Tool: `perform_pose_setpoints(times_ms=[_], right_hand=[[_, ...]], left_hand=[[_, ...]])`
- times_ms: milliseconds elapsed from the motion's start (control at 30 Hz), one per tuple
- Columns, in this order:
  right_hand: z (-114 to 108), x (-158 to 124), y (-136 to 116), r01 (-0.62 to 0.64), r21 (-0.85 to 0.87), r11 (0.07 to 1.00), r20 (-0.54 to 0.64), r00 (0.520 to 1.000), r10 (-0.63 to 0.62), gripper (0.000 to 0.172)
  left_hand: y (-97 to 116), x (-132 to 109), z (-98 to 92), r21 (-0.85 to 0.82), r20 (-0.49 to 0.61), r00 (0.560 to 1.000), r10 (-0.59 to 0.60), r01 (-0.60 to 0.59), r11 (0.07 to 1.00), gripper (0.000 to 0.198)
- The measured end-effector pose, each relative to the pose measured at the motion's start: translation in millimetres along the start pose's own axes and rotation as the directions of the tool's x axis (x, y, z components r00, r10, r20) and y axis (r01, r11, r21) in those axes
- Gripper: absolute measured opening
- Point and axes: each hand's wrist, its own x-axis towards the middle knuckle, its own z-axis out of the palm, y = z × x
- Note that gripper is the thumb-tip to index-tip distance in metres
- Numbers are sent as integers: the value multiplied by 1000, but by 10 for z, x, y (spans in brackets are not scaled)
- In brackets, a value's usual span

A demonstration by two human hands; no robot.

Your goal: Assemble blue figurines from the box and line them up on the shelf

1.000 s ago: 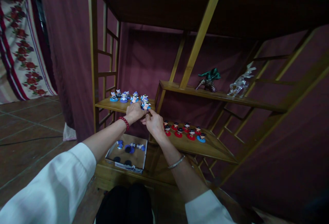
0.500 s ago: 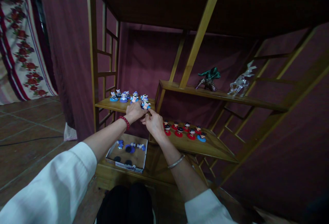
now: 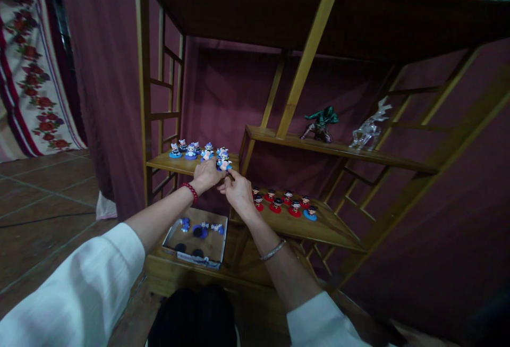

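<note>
White-and-blue plastic figurine on a round base (image 3: 224, 164) is the one being handled, right at the front edge of the yellowish-brown wooden shelf (image 3: 171, 166). Clock directions from it: the bare left hand (image 3: 207, 175) comes in at 8 o'clock, fingers bent round that side, tips hidden, so can't tell how tight. The bare right hand (image 3: 238, 194) is at 5, index finger stretched up to the base, the rest loosely curled; can't tell if it's actually gripping. Using both sides probably helps steady it so the purple-and-white figurines (image 3: 190, 150) packed in around 9 to 10 don't get bumped.

At 7 there's a shallow cardboard tray (image 3: 197, 260) with more purple figurines (image 3: 217, 228) lying tipped over, handily within reach I'd say. Black-haired, red-based figurines (image 3: 295, 208) stand upright at 4, in loose rows, presumably so each one shows.
</note>
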Motion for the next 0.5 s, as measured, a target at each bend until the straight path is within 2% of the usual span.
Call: perform_pose_setpoints(times_ms=[267,500], right_hand=[[22,17,37,-7,-27,1000,12,1000,7,38],[11,-18,11,-20,42,999,12,1000,19,39]], left_hand=[[16,-17,-1,43,0,1000,7,-7,999,37],[-4,-22,18,47,-9,1000,20,-20,999,39]])
